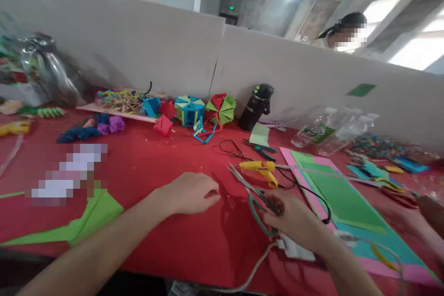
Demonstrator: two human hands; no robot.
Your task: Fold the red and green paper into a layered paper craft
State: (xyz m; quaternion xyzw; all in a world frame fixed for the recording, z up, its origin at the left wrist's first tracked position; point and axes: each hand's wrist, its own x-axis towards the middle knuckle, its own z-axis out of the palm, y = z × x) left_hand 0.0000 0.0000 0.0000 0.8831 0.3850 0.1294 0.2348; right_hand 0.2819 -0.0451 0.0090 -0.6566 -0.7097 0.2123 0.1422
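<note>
My right hand (294, 222) is closed round the green handles of a pair of scissors (248, 189); the blades point up and left over the red table (156, 162). My left hand (192, 193) lies on the red surface just left of the blades, fingers curled, pressing on what looks like red paper that I cannot separate from the table. A yellow glue gun (260, 168) with a black cord lies just beyond the scissors.
Green paper (93, 215) lies at the near left. Stacked pink, green and blue sheets (342, 203) lie at the right. Folded paper shapes (204, 110), a black bottle (256, 106) and clear plastic bottles (329, 132) stand along the white partition. Another person's hand (432, 210) is at far right.
</note>
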